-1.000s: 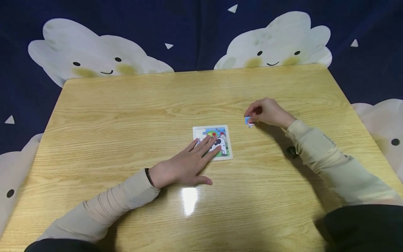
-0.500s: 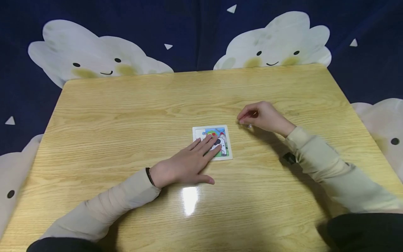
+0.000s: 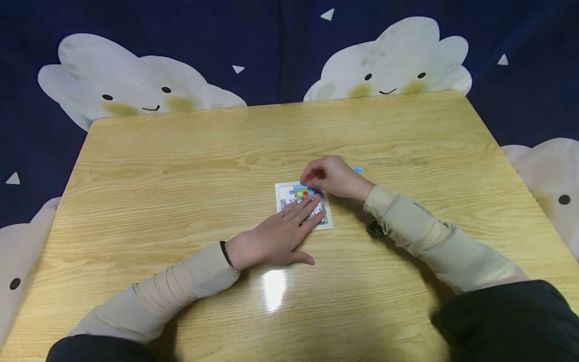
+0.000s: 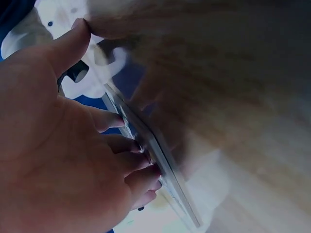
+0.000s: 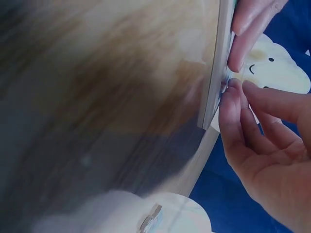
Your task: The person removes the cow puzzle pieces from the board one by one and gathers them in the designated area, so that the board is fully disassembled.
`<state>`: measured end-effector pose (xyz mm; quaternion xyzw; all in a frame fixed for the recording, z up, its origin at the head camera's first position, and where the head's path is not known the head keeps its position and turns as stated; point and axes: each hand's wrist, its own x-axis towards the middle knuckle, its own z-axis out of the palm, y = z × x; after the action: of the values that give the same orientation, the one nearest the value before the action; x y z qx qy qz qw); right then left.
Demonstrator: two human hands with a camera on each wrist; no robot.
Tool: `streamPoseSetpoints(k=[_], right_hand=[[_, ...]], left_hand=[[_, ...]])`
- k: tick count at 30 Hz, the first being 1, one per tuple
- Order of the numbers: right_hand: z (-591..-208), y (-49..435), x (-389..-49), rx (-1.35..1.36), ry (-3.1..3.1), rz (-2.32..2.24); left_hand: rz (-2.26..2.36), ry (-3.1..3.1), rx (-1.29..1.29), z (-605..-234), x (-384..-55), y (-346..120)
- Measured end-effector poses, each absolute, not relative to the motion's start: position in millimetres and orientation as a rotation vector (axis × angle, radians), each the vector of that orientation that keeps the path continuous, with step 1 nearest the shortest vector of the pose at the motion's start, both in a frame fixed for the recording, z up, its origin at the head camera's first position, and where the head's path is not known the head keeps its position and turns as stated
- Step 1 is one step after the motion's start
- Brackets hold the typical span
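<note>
We have a small puzzle board (image 3: 278,198) lying flat near the middle of the table (image 3: 181,171), its pale rim round a picture with blue, red and yellow patches; the upper left corner shows plain white, which we take to be an unfilled spot. The board sits within easy reach of both arms, probably so that one can steady it while the other works.

Our left hand (image 3: 280,240) rests across the board's lower part, fingers extended and tips touching its face, thumb spread away over the tabletop. Nothing is gripped there; we judge the light press is to keep the board from sliding.

Our right hand (image 3: 338,177) is at the board's upper right, bent over its top edge, with thumb and fingertips drawn together just beside the left fingers. We cannot tell whether anything is pinched between them, since the tips hide the spot.

Beyond the right wrist lies a blue piece (image 3: 357,170), on the table and apart from the board, seemingly set aside where it is handy for that hand.

Farther out, a dark cloth (image 3: 267,30) printed with clouds hangs behind the table.
</note>
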<state>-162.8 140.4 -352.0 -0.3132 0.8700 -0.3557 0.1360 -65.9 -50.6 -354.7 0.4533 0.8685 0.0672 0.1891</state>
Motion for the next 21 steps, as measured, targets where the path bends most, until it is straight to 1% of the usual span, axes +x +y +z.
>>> streamPoseSetpoints(k=[15, 21], right_hand=[[-348.7, 128.8, -166.7, -0.926, 2.567, -0.929], [-345.5, 129.9, -168.4, -0.855, 2.493, -1.035]], left_hand=[[0.16, 2.447, 1.266, -355.1, -66.4, -52.0], [0.172, 2.437, 1.267, -356.2, -65.6, -51.1]])
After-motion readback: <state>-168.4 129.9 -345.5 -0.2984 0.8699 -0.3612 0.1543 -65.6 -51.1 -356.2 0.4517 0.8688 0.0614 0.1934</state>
